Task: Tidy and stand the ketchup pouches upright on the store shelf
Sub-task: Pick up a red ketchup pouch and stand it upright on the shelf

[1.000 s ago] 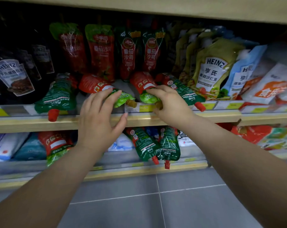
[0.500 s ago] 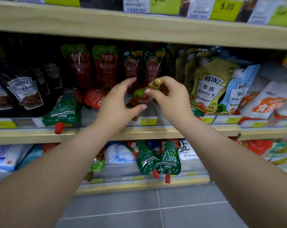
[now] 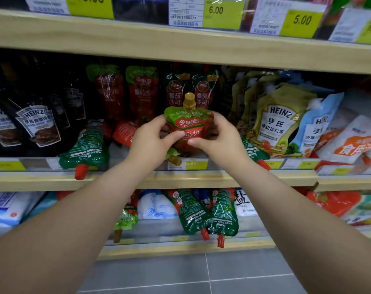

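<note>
Wooden store shelving (image 3: pixel 180 49) filled the frame, with yellow price tags along each ledge and dark sauce bottles at the left. At the centre, a red-and-green soft plastic ketchup pouch with a gold screw cap (image 3: pixel 188 126) stood upright, cap uppermost, held between both hands just above the front of the middle shelf (image 3: pixel 286 179). Half a second earlier that pouch had been tipped over, pinched by its cap in the right hand (image 3: pixel 219 137) alone; a second earlier it had lain flat on the ledge with its spout hanging forward. Now the left hand (image 3: pixel 152 139) had joined in, thumb pressed across the label, and the right hand gripped the opposite edge, so both were clasped on the pouch. Whether its base touched the shelf could not be told, as the hands hid it. One pouch seemed nearly righted, then, but much remained: a green pouch with a red cap (image 3: pixel 84 149) at centre left and another green pouch (image 3: pixel 254 152) right of the hands lay with spouts drooping over the edge, and a gold-capped one (image 3: pixel 174 159) lay beneath the hands.
</note>
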Available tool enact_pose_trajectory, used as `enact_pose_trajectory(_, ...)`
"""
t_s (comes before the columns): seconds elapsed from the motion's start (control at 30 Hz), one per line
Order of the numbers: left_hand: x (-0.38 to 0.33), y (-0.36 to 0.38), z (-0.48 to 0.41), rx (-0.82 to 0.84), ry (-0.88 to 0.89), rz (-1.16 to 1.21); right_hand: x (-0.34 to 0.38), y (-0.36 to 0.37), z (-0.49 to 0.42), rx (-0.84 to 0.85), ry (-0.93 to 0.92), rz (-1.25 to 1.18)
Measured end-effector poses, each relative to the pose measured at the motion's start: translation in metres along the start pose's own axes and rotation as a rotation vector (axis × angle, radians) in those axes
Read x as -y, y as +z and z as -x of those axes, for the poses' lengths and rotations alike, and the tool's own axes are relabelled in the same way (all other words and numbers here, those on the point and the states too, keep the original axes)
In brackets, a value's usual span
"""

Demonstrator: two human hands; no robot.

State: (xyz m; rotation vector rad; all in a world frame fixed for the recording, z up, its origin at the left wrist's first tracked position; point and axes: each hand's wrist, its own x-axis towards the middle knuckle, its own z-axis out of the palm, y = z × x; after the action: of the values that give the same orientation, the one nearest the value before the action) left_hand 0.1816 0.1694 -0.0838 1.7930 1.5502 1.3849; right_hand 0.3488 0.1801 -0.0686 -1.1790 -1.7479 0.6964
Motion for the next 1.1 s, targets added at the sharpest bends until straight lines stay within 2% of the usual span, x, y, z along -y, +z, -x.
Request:
enact_pose_trajectory(0.13, -0.005, 0.002, -0.001, -0.003, -0.005, 0.005, -0.016, 0.011, -0.004, 0.004, 0.076, 0.082)
enact_pose_trajectory(0.27, -0.005, -0.005, 0.002, 0.004, -0.042, 0.025, -0.020, 0.015, -0.016, -0.038, 0.112, 0.053)
enact_pose_trajectory(0.57, 0.015, -0.056, 0.029, 0.063, -0.047, -0.262, -0.011, 0.046, -0.056, -0.025, 0.169, 0.071)
enact_pose_trajectory(0.9, 0.029, -0.084, 0.038, 0.000, -0.032, -0.283, -0.005, 0.077, -0.080, -0.021, 0.226, 0.040)
enact_pose_trajectory(0.97, 0.030, -0.086, 0.039, 0.029, -0.007, -0.307, -0.003, 0.082, -0.081, -0.021, 0.237, 0.009)
enact_pose_trajectory(1.1, 0.032, -0.080, 0.043, 0.202, 0.060, -0.422, 0.000, 0.091, -0.083, -0.017, 0.234, -0.018)
